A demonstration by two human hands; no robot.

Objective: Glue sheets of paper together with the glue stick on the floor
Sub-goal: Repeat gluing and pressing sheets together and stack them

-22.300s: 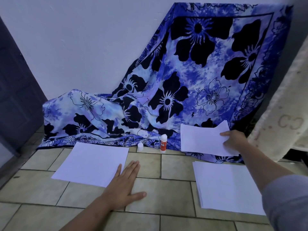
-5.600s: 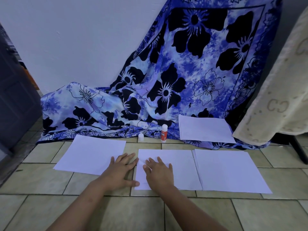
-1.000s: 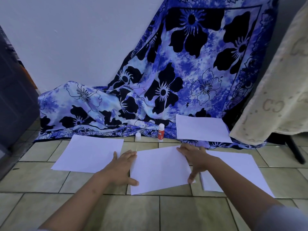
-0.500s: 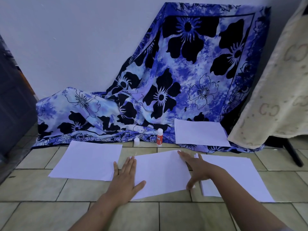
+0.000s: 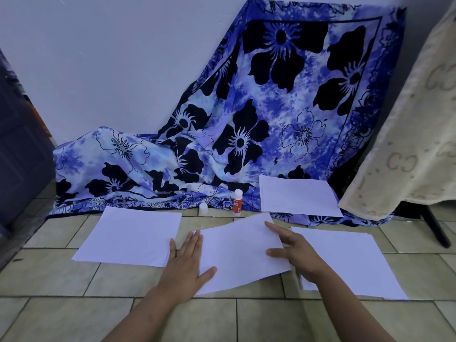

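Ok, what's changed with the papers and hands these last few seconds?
The middle sheet, earlier square beside the right stack, has turned anticlockwise. The right hand has shifted from its left edge to its right edge, fingers spread on it. The left hand now lies flat at the left edge, thumb on the paper. Glue stick, cap, left sheet and the back sheet on the cloth stayed put.
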